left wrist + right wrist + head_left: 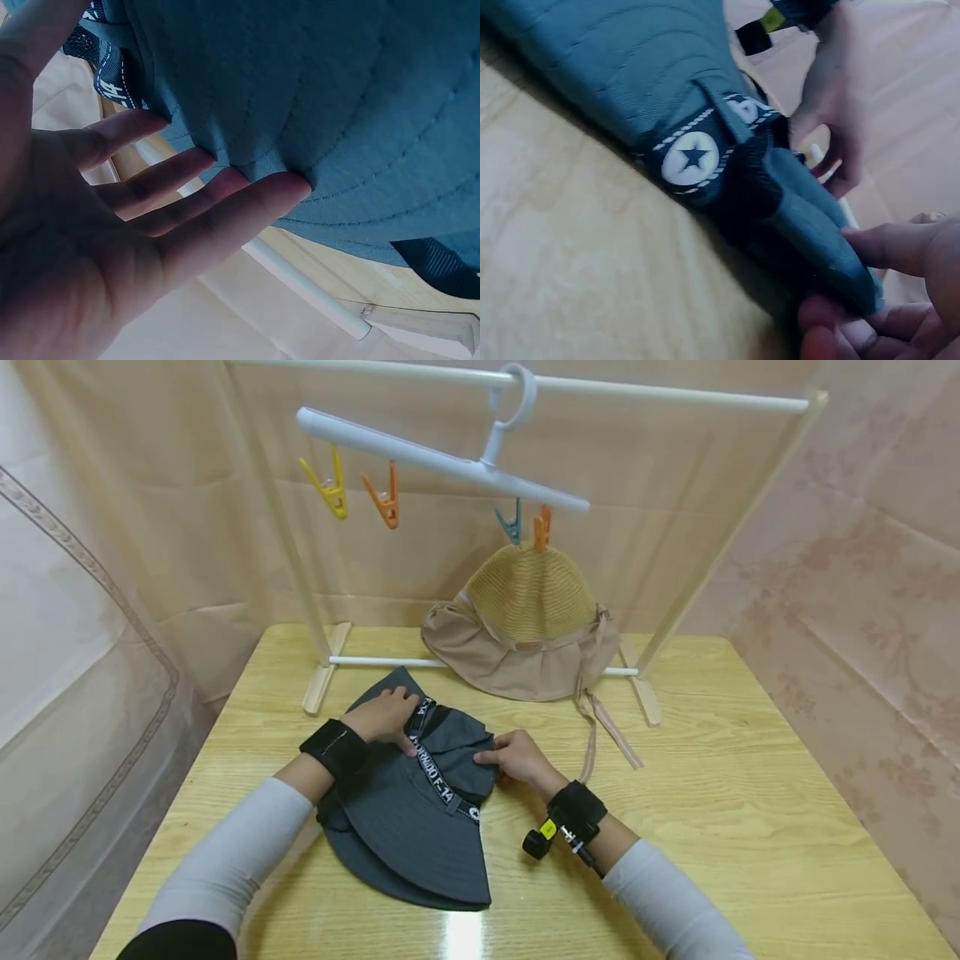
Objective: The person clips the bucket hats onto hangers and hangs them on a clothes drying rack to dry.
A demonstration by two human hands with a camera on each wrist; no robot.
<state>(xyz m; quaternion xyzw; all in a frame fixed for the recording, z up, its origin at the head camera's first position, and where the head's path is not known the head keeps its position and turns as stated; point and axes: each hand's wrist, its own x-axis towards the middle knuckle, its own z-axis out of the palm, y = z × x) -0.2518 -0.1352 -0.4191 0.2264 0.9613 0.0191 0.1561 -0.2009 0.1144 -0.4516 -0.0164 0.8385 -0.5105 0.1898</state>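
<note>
A dark grey bucket hat [420,843], folded flat, lies on the table with its stitched brim towards me. Its black band [435,774] carries white lettering, and a white star badge [691,159] shows in the right wrist view. My left hand [381,718] rests over the brim and band on the far left side. Extended fingers [259,196] touch the stitched brim in the left wrist view. At the crown's right edge, my right hand [525,760] pinches the cloth, thumb [889,247] on one face and fingers on the other.
A white rack [652,395] stands behind, with a tilted light-blue hanger [442,458]. Yellow [330,493] and orange [386,502] clips hang at its left. Teal [512,522] and orange [542,528] clips hold a straw-and-beige hat [528,602], its ties trailing on the wooden table [750,827].
</note>
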